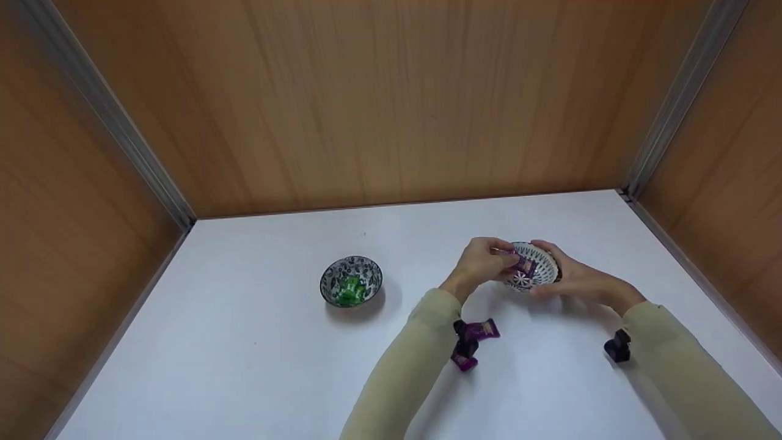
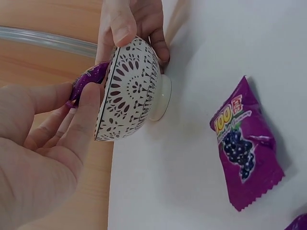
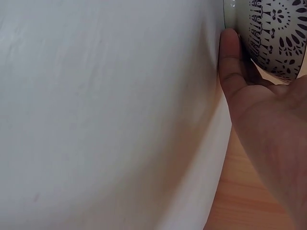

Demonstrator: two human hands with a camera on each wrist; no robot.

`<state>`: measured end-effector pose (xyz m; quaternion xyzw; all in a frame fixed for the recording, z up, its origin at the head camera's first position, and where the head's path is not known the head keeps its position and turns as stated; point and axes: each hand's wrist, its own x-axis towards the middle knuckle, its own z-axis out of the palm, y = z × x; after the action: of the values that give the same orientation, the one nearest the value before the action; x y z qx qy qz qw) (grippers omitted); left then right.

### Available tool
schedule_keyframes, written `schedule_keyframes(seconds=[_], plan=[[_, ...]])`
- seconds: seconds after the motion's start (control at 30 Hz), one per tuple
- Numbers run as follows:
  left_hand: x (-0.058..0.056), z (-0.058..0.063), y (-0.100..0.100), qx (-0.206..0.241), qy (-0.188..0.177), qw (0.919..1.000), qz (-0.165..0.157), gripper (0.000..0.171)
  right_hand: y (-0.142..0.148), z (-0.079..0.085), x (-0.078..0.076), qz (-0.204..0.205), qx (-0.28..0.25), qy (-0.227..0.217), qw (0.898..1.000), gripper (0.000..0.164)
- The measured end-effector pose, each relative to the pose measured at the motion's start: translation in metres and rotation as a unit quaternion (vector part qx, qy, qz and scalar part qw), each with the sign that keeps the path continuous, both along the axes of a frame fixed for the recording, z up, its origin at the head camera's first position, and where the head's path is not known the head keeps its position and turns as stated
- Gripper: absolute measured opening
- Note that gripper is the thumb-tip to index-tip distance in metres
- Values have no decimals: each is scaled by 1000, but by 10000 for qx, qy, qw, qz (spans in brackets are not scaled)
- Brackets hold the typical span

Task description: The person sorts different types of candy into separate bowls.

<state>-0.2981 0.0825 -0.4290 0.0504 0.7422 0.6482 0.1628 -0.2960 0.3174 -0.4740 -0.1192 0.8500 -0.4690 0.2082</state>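
Note:
A small patterned bowl [image 1: 545, 275] [image 2: 127, 91] is at the right of the white table, and my right hand [image 1: 577, 279] [image 3: 268, 115] grips its side and rim. At the opposite rim my left hand [image 1: 486, 263] [image 2: 43, 139] pinches a purple-wrapped candy [image 2: 91, 80] between thumb and fingers. Purple wrapping [image 1: 526, 264] shows inside the bowl in the head view; whether it is the pinched candy or another, I cannot tell. One loose purple candy [image 1: 484, 329] [image 2: 244, 148] with a grape picture lies on the table, and another [image 1: 464, 362] sits beside my left forearm, partly hidden.
A second patterned bowl [image 1: 333, 276] holding green-wrapped candies [image 1: 350, 291] stands left of my hands. Wooden panels [image 1: 391, 110] with metal edge strips enclose the white table [image 1: 244, 342] at the back and sides. Black wrist devices [image 1: 618, 346] are strapped at both sleeves.

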Motion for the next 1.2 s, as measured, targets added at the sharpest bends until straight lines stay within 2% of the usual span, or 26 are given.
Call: schedule_keyframes(seconds=[0.33, 0.6, 0.97, 1.07, 1.2], plan=[[3, 0, 3, -406, -44, 9992, -30, 28, 1, -5, 0, -82, 72, -87, 9999, 109], [2, -1, 0, -150, 39, 9997, -194, 27, 1, -4, 0, -27, 25, -27, 10000, 110], [5, 3, -4, -233, -94, 9987, -442, 29, 0, -2, 0, -93, 186, -54, 9998, 111], [5, 5, -9, -194, -89, 9981, -581, 27, 0, -1, 0, -106, 230, -64, 9997, 112], [6, 7, -20, -288, 4, 9949, -968, 31, -1, 0, 1, -139, 224, -81, 9996, 113]])
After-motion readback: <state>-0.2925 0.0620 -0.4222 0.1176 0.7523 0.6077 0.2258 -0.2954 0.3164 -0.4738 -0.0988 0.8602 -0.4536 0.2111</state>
